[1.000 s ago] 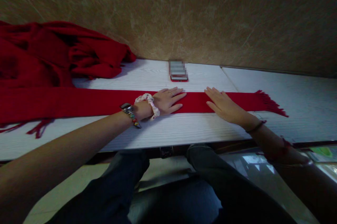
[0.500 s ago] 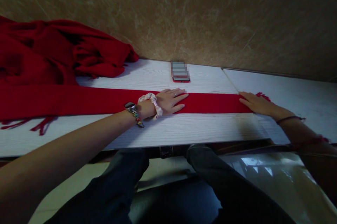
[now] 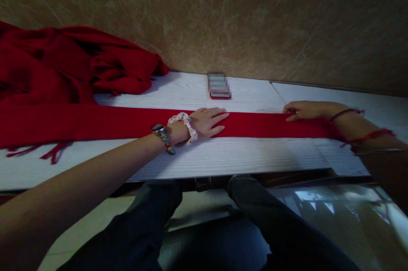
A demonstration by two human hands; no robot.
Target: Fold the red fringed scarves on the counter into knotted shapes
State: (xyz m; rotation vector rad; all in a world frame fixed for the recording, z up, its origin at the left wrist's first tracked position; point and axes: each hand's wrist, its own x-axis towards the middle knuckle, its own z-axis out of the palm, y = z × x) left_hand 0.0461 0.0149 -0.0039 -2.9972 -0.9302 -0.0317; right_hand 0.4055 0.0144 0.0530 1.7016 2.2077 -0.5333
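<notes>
A red fringed scarf lies as a long, flat strip along the white wood-grain table. Near the strip's middle, my left hand rests flat on the cloth, fingers spread. Farther right, my right hand is at the strip's far edge, with fingers curled and thumb over the cloth, pinching that edge. My right wrist and forearm cover part of the scarf's right end. Fringe tassels hang out from under the strip at the left.
A heap of crumpled red cloth lies at the back left. Beyond the strip, a phone with a blurred screen lies on the white table. A brown marbled wall rises behind it. My legs are below the front edge.
My right hand has gone from lying flat on the scarf's right part to curled fingers at its far edge. My left hand stays in place.
</notes>
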